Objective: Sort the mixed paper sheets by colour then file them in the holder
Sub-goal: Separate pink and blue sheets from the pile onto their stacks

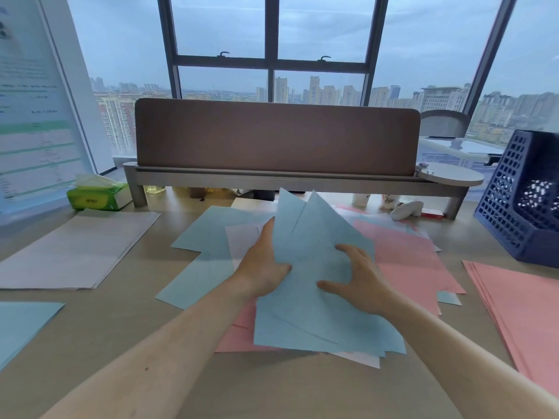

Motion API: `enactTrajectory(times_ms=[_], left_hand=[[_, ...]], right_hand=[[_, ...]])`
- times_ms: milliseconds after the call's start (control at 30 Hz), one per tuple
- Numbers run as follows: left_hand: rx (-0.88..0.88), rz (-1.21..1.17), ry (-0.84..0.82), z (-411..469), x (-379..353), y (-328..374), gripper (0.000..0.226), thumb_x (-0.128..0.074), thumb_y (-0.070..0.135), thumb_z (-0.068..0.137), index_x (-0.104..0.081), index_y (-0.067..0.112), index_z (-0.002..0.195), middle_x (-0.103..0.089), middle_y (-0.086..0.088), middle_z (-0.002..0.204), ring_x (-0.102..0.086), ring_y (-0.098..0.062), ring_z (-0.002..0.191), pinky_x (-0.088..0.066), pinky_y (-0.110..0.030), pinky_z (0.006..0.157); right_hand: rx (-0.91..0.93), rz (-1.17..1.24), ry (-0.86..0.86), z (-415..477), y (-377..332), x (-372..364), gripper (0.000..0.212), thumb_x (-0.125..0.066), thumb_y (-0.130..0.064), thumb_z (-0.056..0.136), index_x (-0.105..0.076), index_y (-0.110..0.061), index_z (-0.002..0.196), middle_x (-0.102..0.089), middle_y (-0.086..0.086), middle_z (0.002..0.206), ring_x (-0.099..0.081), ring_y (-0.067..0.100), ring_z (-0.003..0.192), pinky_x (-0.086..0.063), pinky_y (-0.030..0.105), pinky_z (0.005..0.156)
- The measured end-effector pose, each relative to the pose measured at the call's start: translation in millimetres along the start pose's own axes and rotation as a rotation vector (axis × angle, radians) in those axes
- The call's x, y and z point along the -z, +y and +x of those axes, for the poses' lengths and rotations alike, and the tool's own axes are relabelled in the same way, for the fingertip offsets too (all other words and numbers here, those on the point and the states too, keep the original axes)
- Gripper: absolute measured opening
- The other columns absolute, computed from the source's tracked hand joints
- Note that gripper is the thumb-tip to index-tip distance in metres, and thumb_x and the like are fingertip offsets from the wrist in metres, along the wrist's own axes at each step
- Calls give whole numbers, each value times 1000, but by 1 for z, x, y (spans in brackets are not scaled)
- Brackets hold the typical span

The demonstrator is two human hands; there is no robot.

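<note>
Your left hand (263, 261) grips a fanned bunch of blue sheets (317, 313) by its left edge, with the fingers tucked behind the paper and the thumb in front. Your right hand (360, 279) lies on the face of the same bunch, fingers straight and spread, pressing rather than clasping. The bunch is lifted at a tilt directly above the mixed pile (402, 261) of pink, blue and white paper that sprawls across the middle of the desk (272, 388). Left of that pile, and apart from it, sits a white stack (75, 246). A blue stack (21, 325) lies further left and nearer to you. Right of the pile is a pink stack (520, 306), and behind that stack stands the dark blue holder (520, 207). A green tissue pack (96, 198) sits beyond the white stack, far left of the pile.
</note>
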State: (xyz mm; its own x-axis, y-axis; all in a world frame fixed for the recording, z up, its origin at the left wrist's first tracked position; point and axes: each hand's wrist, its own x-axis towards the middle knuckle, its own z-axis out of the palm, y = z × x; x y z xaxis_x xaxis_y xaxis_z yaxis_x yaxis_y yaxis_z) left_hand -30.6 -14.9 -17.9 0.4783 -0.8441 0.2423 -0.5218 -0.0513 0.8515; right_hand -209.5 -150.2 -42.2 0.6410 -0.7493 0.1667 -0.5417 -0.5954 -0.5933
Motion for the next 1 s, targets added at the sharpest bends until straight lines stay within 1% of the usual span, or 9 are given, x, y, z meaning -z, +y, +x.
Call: enactTrajectory(times_ms=[167, 233, 300, 400, 600, 700, 767, 867, 1000], left_hand=[[113, -232, 189, 7, 46, -2, 65, -77, 5, 84, -45, 27, 137, -67, 4, 121, -66, -18, 110, -56, -43, 95], [102, -328, 176, 5, 57, -4, 64, -78, 7, 83, -47, 32, 134, -69, 3, 120, -70, -21, 108, -58, -50, 91], [52, -354, 153, 1, 59, -1, 65, -77, 4, 85, -46, 32, 135, -70, 3, 120, -71, -20, 106, -60, -50, 88], [-48, -325, 177, -1, 58, 5, 65, -75, -1, 85, -46, 28, 135, -70, 6, 119, -71, -14, 105, -61, -43, 89], [-280, -165, 380, 5, 72, 31, 71, -68, -5, 83, -42, 31, 138, -64, 16, 118, -64, -1, 109, -54, -19, 87], [-286, -129, 378, 3, 70, 29, 78, -74, -1, 83, -35, 25, 145, -58, 21, 124, -57, 5, 115, -48, -12, 91], [-220, -119, 361, -4, 66, 16, 78, -76, 7, 84, -33, 28, 145, -56, 23, 125, -56, 4, 116, -50, -19, 94], [-102, -119, 313, -16, 59, -1, 61, -70, 17, 92, -35, 35, 140, -58, 28, 119, -59, 4, 111, -51, -25, 92], [12, 99, 234, -22, 67, -12, 16, -47, 24, 105, -49, 23, 121, -61, 17, 101, -60, -7, 90, -42, -10, 66]], right_hand=[[-232, 319, 128, 14, -5, 12, 109, -82, -45, 76, -16, -13, 157, -39, 9, 151, -46, 26, 134, -41, 43, 110], [-216, 618, 89, 15, -16, 12, 87, -80, -25, 84, -26, -12, 151, -60, 8, 133, -65, 19, 106, -57, 33, 83], [-164, 786, 73, 18, -30, 11, 58, -72, -8, 89, -42, -14, 138, -70, 9, 116, -72, 15, 88, -58, 25, 67], [-73, 825, 91, 22, -46, 10, 41, -65, 0, 92, -48, -15, 127, -71, 9, 109, -73, 14, 84, -59, 29, 69], [132, 744, 295, 29, -69, 26, 41, -58, 7, 87, -53, -25, 112, -68, 4, 110, -69, 24, 100, -59, 40, 82], [155, 786, 288, 28, -75, 24, 38, -65, -1, 88, -54, -30, 111, -68, 2, 112, -69, 19, 100, -59, 41, 84], [135, 778, 233, 24, -74, 15, 34, -65, -7, 92, -53, -25, 119, -69, -2, 114, -69, 12, 100, -58, 39, 88], [90, 738, 180, 21, -65, 0, 32, -57, -16, 98, -49, -28, 126, -66, -6, 120, -65, 12, 110, -52, 44, 98], [28, 645, 191, 23, -62, -8, 26, -49, -13, 100, -47, -28, 121, -64, -4, 118, -62, 18, 110, -48, 50, 101]])
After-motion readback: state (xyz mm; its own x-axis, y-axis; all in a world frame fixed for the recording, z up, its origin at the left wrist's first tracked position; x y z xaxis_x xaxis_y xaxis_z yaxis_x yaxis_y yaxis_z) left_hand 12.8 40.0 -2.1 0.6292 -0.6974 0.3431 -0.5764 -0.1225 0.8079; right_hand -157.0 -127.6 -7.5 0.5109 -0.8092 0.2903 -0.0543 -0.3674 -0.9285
